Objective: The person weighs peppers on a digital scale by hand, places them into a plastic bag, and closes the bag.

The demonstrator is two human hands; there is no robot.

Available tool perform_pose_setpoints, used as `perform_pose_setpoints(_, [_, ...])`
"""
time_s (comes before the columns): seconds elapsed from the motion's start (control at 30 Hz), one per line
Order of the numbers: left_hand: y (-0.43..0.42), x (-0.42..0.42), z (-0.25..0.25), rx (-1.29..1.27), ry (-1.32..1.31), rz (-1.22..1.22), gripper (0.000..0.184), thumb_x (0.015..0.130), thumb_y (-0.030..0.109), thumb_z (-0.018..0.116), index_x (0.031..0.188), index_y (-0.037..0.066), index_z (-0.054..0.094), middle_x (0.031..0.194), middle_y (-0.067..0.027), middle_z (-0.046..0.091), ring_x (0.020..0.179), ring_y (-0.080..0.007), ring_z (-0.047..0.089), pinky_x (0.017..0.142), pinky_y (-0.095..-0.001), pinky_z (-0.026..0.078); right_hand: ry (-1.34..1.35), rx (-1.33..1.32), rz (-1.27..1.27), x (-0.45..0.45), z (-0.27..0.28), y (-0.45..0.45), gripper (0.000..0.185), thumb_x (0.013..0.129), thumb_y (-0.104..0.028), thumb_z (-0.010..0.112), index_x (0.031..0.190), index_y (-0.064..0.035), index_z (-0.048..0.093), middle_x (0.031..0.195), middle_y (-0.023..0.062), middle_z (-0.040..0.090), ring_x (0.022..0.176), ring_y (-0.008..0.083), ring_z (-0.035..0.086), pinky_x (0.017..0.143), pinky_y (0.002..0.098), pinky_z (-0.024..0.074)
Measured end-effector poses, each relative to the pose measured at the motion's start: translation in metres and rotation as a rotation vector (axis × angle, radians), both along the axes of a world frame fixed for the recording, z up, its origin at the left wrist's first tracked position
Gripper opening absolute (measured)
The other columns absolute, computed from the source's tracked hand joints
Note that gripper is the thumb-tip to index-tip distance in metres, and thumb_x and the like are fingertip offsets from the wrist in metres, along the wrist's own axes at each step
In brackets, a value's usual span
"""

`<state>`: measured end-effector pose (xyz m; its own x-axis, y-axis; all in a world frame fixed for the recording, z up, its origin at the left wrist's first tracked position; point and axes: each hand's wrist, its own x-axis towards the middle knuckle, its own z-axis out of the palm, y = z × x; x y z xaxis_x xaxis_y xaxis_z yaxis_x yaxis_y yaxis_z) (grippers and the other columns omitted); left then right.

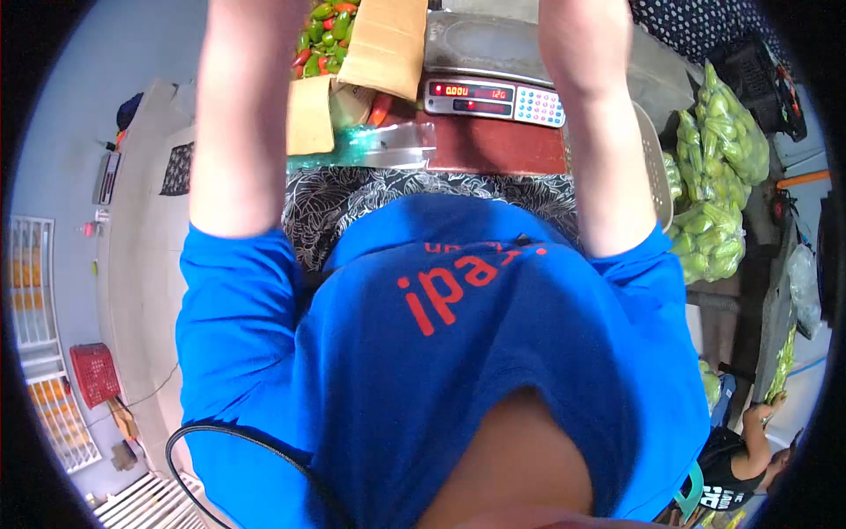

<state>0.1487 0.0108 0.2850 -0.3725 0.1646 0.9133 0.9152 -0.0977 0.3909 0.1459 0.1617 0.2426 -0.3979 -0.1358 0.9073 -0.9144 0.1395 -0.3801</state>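
Note:
Both my forearms stretch up past the top edge of the head view, so neither my left hand nor my right hand shows. Between the arms stands a digital scale (493,100) with lit red digits and a keypad; its grey top (480,44) lies behind the display. Beside my left forearm is an open cardboard box (385,44) with green and red peppers (328,37) in it. Clear and greenish plastic bags (374,145) lie in front of the box. My right forearm passes over the right end of the scale.
A red surface (498,145) lies before the scale. To the right, bulging clear bags of green vegetables (718,154) stand near a pale perforated basket (654,167). Another person (736,458) is at the lower right. A red crate (94,375) sits far left.

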Motion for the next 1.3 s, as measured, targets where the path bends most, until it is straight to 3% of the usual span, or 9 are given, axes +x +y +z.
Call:
perform_pose_setpoints(0.1, [0.02, 0.013, -0.078, 0.101, -0.168, -0.243, 0.018, 0.093, 0.019, 0.05, 0.108, 0.008, 0.052, 0.1, -0.0038, 0.056, 0.087, -0.0144, 0.056, 0.078, -0.0303, 0.048, -0.182, -0.244, 0.451, 0.015, -0.01, 0.001, 0.077, 0.093, -0.058, 0.029, 0.145, -0.0022, 0.021, 0.148, 0.0169, 0.026, 0.136, 0.0242, 0.026, 0.11, 0.0286, 0.0187])
perform_pose_setpoints(0.17, [0.031, 0.01, -0.131, 0.305, -0.442, -0.471, 0.018, 0.095, 0.018, 0.049, 0.11, 0.008, 0.049, 0.106, -0.0045, 0.055, 0.092, -0.0164, 0.057, 0.082, -0.0335, 0.049, -0.627, -0.634, 0.584, 0.034, -0.039, 0.003, 0.081, 0.09, -0.065, 0.028, 0.138, -0.0008, 0.035, 0.138, 0.0146, 0.043, 0.125, 0.025, 0.043, 0.107, 0.0408, 0.0302])
perform_pose_setpoints(0.2, [0.032, 0.008, -0.148, 0.422, -0.612, -0.556, 0.019, 0.095, 0.018, 0.049, 0.111, 0.008, 0.048, 0.109, -0.0049, 0.055, 0.095, -0.0174, 0.057, 0.085, -0.0351, 0.05, -0.686, -0.742, 1.474, 0.013, -0.071, 0.025, 0.089, 0.085, -0.073, 0.027, 0.139, -0.0027, 0.036, 0.14, 0.0117, 0.041, 0.128, 0.0235, 0.038, 0.107, 0.0402, 0.0277])
perform_pose_setpoints(0.27, [0.019, 0.006, -0.155, 0.625, -1.231, -0.661, 0.012, 0.096, 0.014, 0.047, 0.107, 0.008, 0.046, 0.102, -0.0038, 0.054, 0.099, -0.0143, 0.055, 0.087, -0.0291, 0.048, -0.955, -0.703, 1.212, 0.026, -0.078, 0.024, 0.096, 0.084, -0.075, 0.025, 0.136, 0.0047, 0.037, 0.138, 0.014, 0.043, 0.128, 0.0266, 0.041, 0.108, 0.0432, 0.0288])
perform_pose_setpoints(0.3, [0.015, 0.005, -0.158, 0.614, -1.208, -0.615, 0.01, 0.096, 0.01, 0.044, 0.106, 0.008, 0.044, 0.092, -0.003, 0.052, 0.093, -0.0125, 0.054, 0.085, -0.0247, 0.046, -0.966, -0.664, 0.792, 0.027, -0.088, 0.023, 0.1, 0.082, -0.078, 0.024, 0.135, 0.0065, 0.037, 0.138, 0.015, 0.043, 0.126, 0.0273, 0.043, 0.108, 0.0444, 0.0287])
perform_pose_setpoints(0.4, [-0.011, -0.018, -0.163, 0.442, -0.972, -0.798, 0.014, 0.096, 0.01, 0.044, 0.11, 0.008, 0.042, 0.078, -0.0008, 0.041, 0.074, -0.0085, 0.043, 0.063, -0.0208, 0.037, -1.053, -0.494, 0.967, 0.033, -0.106, 0.036, 0.088, 0.085, -0.073, 0.029, 0.131, 0.0005, 0.047, 0.142, 0.0132, 0.039, 0.133, 0.0282, 0.031, 0.11, 0.0429, 0.0255])
perform_pose_setpoints(0.63, [0.0, 0.014, -0.139, -0.056, -0.828, -0.444, 0.024, 0.094, 0.02, 0.053, 0.113, 0.008, 0.045, 0.069, 0.003, 0.045, 0.063, -0.0037, 0.039, 0.055, -0.0191, 0.031, -0.45, 0.516, -0.017, 0.067, -0.114, 0.036, 0.047, 0.077, -0.028, 0.07, 0.116, -0.0032, 0.059, 0.118, 0.0126, 0.057, 0.112, 0.0279, 0.047, 0.098, 0.0406, 0.0358])
perform_pose_setpoints(0.93, [0.016, -0.005, -0.181, -0.767, -0.491, 0.283, 0.041, 0.08, 0.021, 0.064, 0.117, 0.009, 0.05, 0.096, -0.0095, 0.065, 0.077, -0.0166, 0.064, 0.071, -0.029, 0.051, -0.6, 0.799, -0.262, 0.054, -0.157, 0.034, 0.06, 0.078, -0.033, 0.066, 0.116, 0.0105, 0.051, 0.118, 0.0235, 0.05, 0.108, 0.0359, 0.054, 0.093, 0.0406, 0.044])
perform_pose_setpoints(1.3, [0.073, -0.095, -0.306, -1.25, -0.41, 0.386, 0.034, 0.076, 0.03, 0.06, 0.107, 0.016, 0.06, 0.088, -0.0081, 0.068, 0.084, -0.0289, 0.065, 0.071, -0.0431, 0.05, -0.691, 0.842, -0.294, -0.016, -0.302, 0.077, 0.063, 0.076, -0.026, 0.067, 0.125, 0.0056, 0.044, 0.13, 0.023, 0.046, 0.111, 0.0354, 0.053, 0.094, 0.0397, 0.0448])
